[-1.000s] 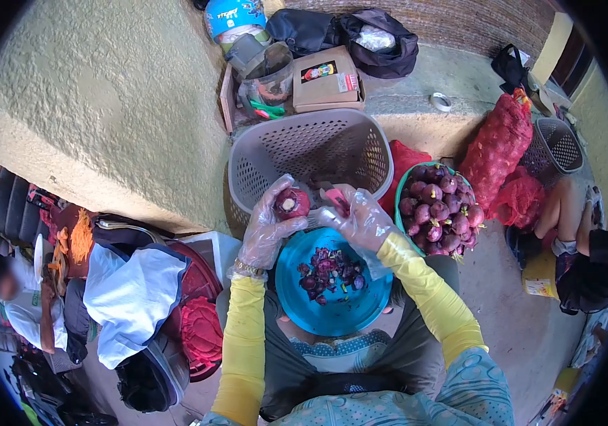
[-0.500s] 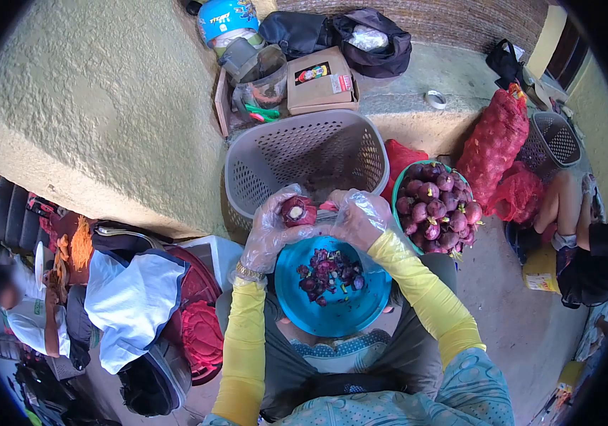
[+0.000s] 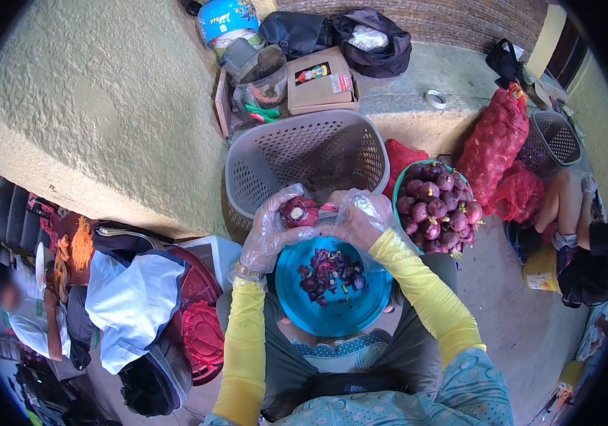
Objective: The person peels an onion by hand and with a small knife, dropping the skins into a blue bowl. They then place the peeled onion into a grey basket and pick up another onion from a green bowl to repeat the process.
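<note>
In my left hand (image 3: 270,228), gloved in clear plastic, a red onion (image 3: 299,212) is gripped, with a pale cut end facing up. My right hand (image 3: 358,219), also in a clear plastic glove, is closed close beside it. A small pink-red piece (image 3: 328,206) shows at its fingertips; what it belongs to is hidden. Below both hands, a blue basin (image 3: 297,316) rests between my legs and contains dark purple onion skins and trimmings (image 3: 329,273). To the right of my right hand stands a green-rimmed basket (image 3: 398,186) heaped with red onions (image 3: 437,208).
A grey perforated basket (image 3: 243,170) stands just beyond my hands. Behind it, a cardboard box (image 3: 318,78) sits on a ledge. A full red mesh sack (image 3: 494,145) leans at the right. One person (image 3: 30,312) sits at left; another person's leg (image 3: 560,202) shows at right.
The onion and both hands hold nearly the same place, with only a slight shift of the fingers. The basin and baskets are unmoved.
</note>
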`<state>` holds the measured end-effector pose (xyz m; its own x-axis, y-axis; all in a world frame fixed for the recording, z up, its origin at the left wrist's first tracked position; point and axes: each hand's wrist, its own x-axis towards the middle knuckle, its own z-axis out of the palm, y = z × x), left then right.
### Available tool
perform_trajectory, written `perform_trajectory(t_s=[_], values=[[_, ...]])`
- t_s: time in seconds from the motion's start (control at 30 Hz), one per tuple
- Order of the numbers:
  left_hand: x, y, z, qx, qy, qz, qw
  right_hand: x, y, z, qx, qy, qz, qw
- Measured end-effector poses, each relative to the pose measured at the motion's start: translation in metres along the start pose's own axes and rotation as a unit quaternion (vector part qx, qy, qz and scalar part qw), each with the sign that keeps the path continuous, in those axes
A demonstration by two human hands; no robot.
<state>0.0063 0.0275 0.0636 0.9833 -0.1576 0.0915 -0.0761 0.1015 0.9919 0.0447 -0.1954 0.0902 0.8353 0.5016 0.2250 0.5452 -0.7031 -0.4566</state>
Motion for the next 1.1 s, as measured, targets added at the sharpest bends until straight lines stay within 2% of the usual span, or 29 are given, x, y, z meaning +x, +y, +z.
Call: perform_trajectory(t_s=[0.5,0.8,0.97,1.1], values=[[0.001,-0.003,-0.003,0.08,0.003,0.019,0.997,0.0,0.005,0.011,-0.09,0.064,-0.023,0.994],[0.001,-0.001,0.001,-0.002,0.016,0.005,1.0,0.0,0.004,0.005,-0.08,0.068,-0.035,0.994],[0.003,-0.003,0.004,-0.102,0.012,-0.009,0.995,0.0,0.005,0.005,-0.061,0.08,-0.037,0.994],[0.002,0.001,0.009,-0.1,0.01,-0.022,0.995,0.0,0.002,0.001,-0.058,0.094,-0.034,0.993]])
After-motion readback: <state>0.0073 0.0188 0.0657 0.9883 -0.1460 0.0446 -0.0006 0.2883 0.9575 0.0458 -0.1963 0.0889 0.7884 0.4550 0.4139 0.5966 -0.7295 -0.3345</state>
